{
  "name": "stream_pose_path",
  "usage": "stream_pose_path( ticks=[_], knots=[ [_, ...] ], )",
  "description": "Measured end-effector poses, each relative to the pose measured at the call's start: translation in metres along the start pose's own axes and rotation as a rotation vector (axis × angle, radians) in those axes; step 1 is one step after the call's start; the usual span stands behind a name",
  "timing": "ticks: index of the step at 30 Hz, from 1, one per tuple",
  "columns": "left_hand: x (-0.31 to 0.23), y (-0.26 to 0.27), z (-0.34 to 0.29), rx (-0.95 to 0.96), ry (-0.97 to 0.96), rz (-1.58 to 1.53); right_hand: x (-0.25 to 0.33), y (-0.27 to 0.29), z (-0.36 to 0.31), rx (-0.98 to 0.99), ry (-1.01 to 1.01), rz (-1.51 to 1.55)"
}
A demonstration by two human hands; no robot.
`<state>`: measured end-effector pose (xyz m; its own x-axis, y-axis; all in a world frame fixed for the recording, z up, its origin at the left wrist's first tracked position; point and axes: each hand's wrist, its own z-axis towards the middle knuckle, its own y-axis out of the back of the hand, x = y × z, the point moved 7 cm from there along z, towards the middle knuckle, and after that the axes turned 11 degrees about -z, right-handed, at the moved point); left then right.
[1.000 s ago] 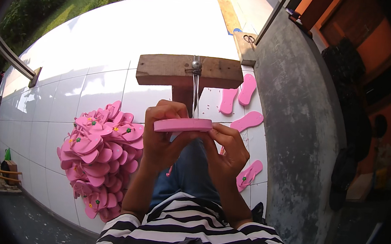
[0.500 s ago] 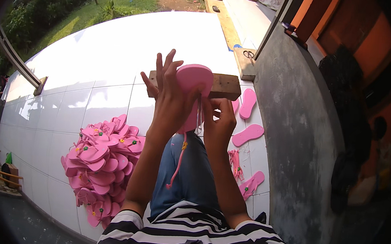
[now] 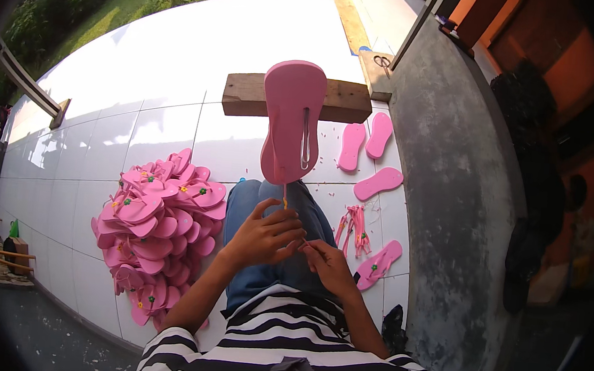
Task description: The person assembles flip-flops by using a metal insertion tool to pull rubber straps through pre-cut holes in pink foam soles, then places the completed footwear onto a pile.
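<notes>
A pink flip-flop sole (image 3: 292, 126) stands on end in front of me, against a wooden block. A looped metal wire tool (image 3: 306, 141) lies along its face, its upper end at the sole's middle. From the sole's lower end hangs a pink strap (image 3: 284, 193) with a small yellow ornament. My left hand (image 3: 268, 235) is curled around the strap just below the ornament, hiding part of it. Beside it, my right hand (image 3: 329, 266) pinches the strap's free end between thumb and fingers.
The wooden block (image 3: 349, 102) lies crosswise on white tiles. A heap of pink flip-flops (image 3: 158, 223) is at left. At right are loose soles (image 3: 379, 184), a bundle of straps (image 3: 356, 230) and a strapped flip-flop (image 3: 378, 265). Scissors (image 3: 383, 62) rest on a wooden board beyond.
Both hands have come down from the sole and the wire tool to the strap below. The tool stays in the sole, and the strap's free end is now held.
</notes>
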<state>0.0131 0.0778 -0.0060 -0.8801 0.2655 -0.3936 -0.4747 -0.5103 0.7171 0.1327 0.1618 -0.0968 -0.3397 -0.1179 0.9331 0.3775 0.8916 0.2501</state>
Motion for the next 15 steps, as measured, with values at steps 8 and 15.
stream_pose_path(
  ticks=[8, 15],
  knots=[
    [-0.007, -0.014, 0.032, -0.316, 0.055, 0.059, 0.030, 0.063, 0.021, -0.534, 0.021, 0.547],
    [-0.001, -0.010, 0.048, -0.566, 0.127, 0.031, 0.120, 0.055, 0.043, -0.691, 0.359, 0.355]
  ],
)
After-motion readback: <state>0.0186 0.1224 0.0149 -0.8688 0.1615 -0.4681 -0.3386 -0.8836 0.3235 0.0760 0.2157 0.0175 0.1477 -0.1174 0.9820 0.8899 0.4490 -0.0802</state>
